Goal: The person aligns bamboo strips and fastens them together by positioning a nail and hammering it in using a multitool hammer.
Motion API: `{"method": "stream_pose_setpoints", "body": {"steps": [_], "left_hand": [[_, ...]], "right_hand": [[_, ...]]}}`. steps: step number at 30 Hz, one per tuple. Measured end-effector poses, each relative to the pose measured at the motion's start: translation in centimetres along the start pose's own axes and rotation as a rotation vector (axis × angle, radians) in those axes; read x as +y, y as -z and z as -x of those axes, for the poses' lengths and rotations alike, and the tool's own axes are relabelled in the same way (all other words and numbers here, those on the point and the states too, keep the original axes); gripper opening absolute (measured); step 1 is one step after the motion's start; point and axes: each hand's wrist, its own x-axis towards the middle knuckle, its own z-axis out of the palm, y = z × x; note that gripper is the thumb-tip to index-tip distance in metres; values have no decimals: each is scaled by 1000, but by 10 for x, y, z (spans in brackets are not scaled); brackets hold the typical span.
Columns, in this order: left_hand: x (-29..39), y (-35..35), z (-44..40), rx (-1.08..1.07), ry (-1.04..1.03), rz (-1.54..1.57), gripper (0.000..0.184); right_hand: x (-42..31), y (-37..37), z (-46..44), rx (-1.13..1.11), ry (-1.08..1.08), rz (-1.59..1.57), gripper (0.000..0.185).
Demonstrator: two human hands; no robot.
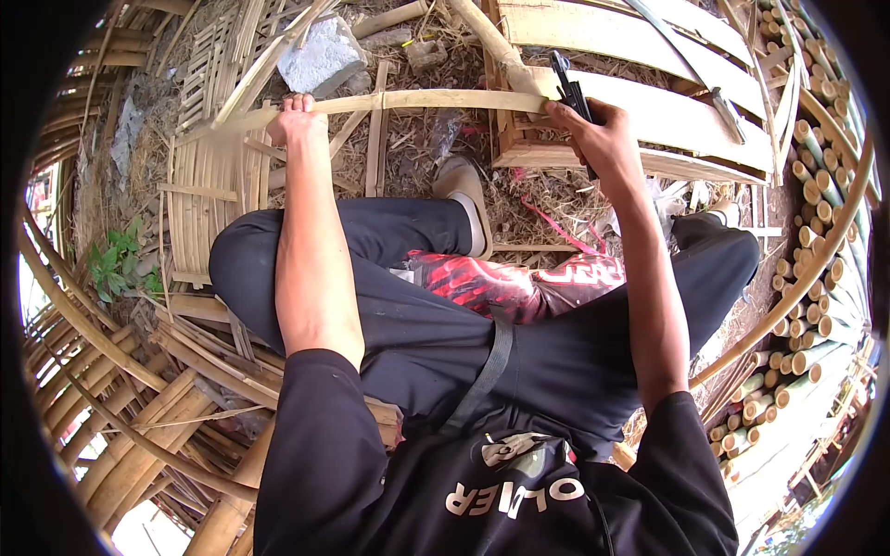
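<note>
Your left hand (298,120) grips 1 bamboo strip (426,98), fingers curled over it. Your right hand (600,132) holds 1 black tool (572,90), thumb side against the strip.

Best I can make out is the big white capitals (514,499) across the chest of the black shirt (408,505), upside down from this angle. Looks like O and L at one end, E and R at the other, middle's too creased to call. The red patterned cloth (464,281) has chunky white lettering (589,271) too, but it's cut off and unreadable, sorry.
</note>
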Motion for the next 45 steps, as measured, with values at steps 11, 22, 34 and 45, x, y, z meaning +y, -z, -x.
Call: {"method": "stream_pose_setpoints", "body": {"steps": [11, 22, 34, 45], "left_hand": [[9, 6, 14, -239, 57, -45, 36], [27, -46, 154, -473, -1006, -1006, 27], [-99, -15, 234, -1859, -477, -1216, 10], [-105, -3, 232, -1672, -560, -1281, 14]], "right_hand": [[-1, 7, -15, -82, -57, 83, 35], [2, 16, -27, -174, -31, 58, 34], [15, 18, -45, -246, -63, 97, 40], [16, 16, -44, -205, 21, 127, 37]]}}
